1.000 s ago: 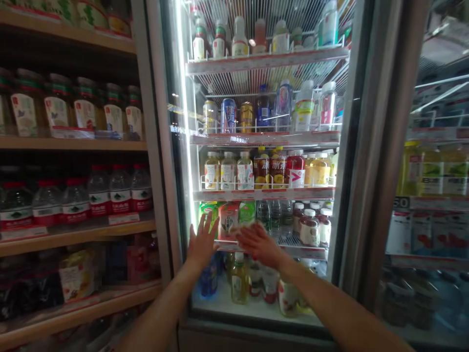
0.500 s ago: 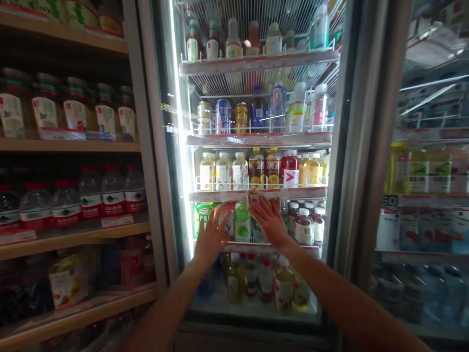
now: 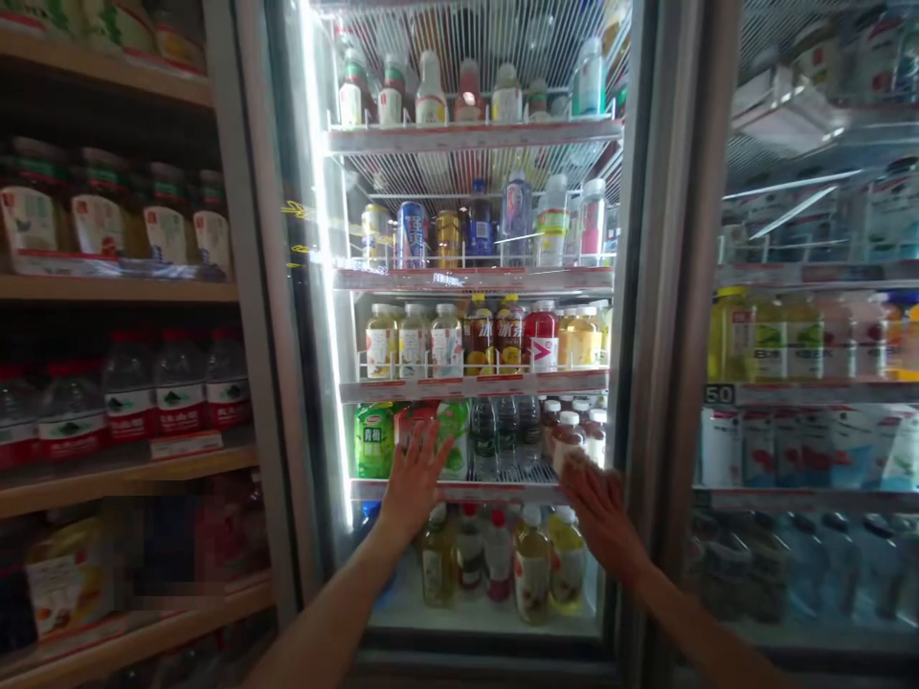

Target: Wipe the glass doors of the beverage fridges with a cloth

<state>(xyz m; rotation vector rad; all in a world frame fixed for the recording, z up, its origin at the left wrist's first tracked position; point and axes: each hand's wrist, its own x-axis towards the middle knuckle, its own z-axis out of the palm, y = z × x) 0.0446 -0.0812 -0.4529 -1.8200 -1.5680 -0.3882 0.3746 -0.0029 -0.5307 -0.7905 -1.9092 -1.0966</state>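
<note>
In the head view, my left hand is spread with fingers apart, touching or very near the glass door of a lit drinks cooler, in front of the green and red packs. My right hand presses a light, crumpled cloth to the glass at the lower right, its fingers over it. Behind this hand stand several white-capped bottles. A green drink pack shows left of my left fingers.
The cooler's wire shelves hold rows of bottles and cans. A metal door frame runs up the right side, with another drinks cooler beyond. On the left, wooden shelves carry red-capped water bottles and jar-like bottles.
My right hand has moved down and to the right across the glass with the cloth. My left hand stays in nearly the same place, while the whole view has shifted somewhat rightward.
</note>
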